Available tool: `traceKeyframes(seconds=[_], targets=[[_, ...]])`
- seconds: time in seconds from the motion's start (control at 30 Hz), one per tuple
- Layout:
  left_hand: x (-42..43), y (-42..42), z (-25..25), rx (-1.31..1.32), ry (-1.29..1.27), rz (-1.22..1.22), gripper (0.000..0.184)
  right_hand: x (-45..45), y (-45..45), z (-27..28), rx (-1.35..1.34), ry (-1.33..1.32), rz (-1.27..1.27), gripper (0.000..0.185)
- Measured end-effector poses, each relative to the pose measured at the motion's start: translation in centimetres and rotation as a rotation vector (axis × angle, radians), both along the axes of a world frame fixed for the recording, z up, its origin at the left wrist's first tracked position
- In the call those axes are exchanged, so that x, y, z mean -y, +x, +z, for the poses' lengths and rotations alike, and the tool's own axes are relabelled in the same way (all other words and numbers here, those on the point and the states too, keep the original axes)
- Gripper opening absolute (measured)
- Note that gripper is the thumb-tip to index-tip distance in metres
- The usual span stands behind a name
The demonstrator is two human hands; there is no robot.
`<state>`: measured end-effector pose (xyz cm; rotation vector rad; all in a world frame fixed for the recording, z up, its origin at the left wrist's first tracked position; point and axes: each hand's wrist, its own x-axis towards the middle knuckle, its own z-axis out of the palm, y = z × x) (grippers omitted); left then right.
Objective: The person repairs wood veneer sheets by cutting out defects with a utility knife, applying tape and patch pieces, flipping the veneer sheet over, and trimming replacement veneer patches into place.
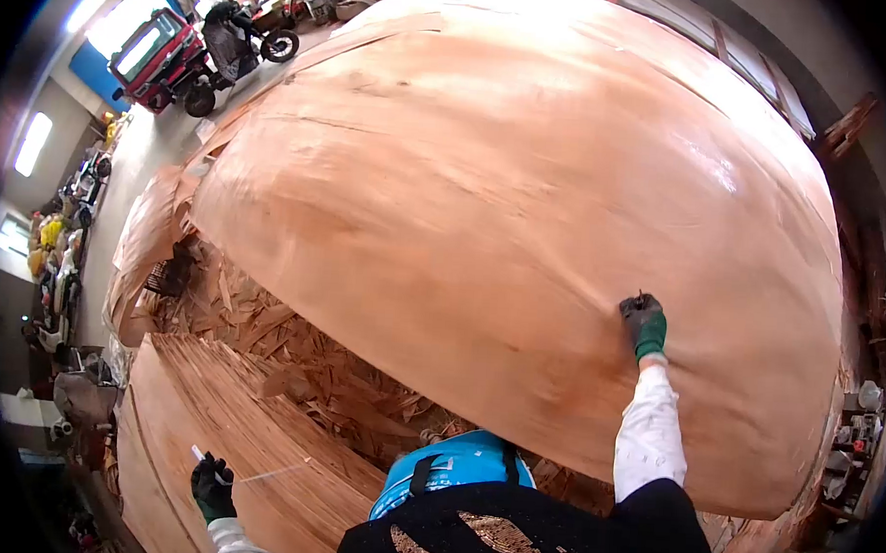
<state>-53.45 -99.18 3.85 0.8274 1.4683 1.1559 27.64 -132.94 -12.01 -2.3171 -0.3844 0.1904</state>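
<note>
A large sheet of reddish-brown wood veneer (pixel 467 198) spreads across the work surface in front of me, with faint creases near my right hand. My right hand (pixel 643 322), in a black glove with a green cuff, rests on the sheet with its fingers curled closed. A small dark bit pokes out at its fingertips, too small to name. Low on the left, my gloved left hand (pixel 214 487) is closed around a thin pale strip (pixel 270 471) with a white end (pixel 197 453) above the fist. It hangs over a stack of veneer sheets (pixel 254 437).
Torn veneer scraps (pixel 308 370) fill the gap between stack and big sheet, with a dark basket (pixel 171 270) at their left. A red three-wheeled vehicle (pixel 164 62) and a motorcycle (pixel 245 41) stand at the back left. Clutter lines the left wall and the right side.
</note>
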Motion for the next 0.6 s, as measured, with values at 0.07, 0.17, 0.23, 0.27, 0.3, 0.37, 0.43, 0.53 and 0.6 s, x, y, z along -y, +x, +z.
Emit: traceKeyframes(seconds=[0.07, 0.17, 0.23, 0.27, 0.3, 0.37, 0.43, 0.53, 0.6], targets=[[-0.5, 0.8, -0.9, 0.109, -0.002, -0.092, 0.020, 1.0, -2.9, 0.7, 0.038, -0.022, -0.016, 0.016], [-1.1, 1.4, -3.1, 0.160, -0.073, -0.133, 0.024, 3.3, -6.4, 0.2, 0.047, -0.085, -0.054, 0.025], [-2.0, 1.8, -4.3, 0.112, -0.144, -0.166, 0.024, 5.3, -8.7, -1.3, 0.009, -0.041, -0.070, 0.026], [-2.9, 1.5, -5.1, 0.120, -0.157, -0.187, 0.024, 6.1, -9.8, -2.1, -0.008, -0.019, -0.084, 0.026], [-3.9, 1.4, -5.4, 0.125, -0.174, -0.210, 0.024, 6.5, -11.0, -2.4, -0.039, 0.048, -0.107, 0.025], [-6.6, 1.2, -6.6, 0.055, -0.166, -0.214, 0.024, 7.5, -13.6, -3.0, -0.086, 0.185, -0.168, 0.024], [-9.1, 4.9, -5.3, -0.090, -0.111, -0.176, 0.025, 7.9, -13.9, -1.8, -0.144, -0.007, -0.145, 0.021], [-14.4, 9.4, -4.1, -0.249, -0.247, -0.599, 0.025, 4.2, -14.3, 2.5, -0.007, -0.424, -0.147, 0.017], [-17.1, 13.8, -4.4, -0.265, -0.221, -0.893, 0.023, -0.6, -16.3, 3.6, 0.072, 0.016, -0.125, 0.011]])
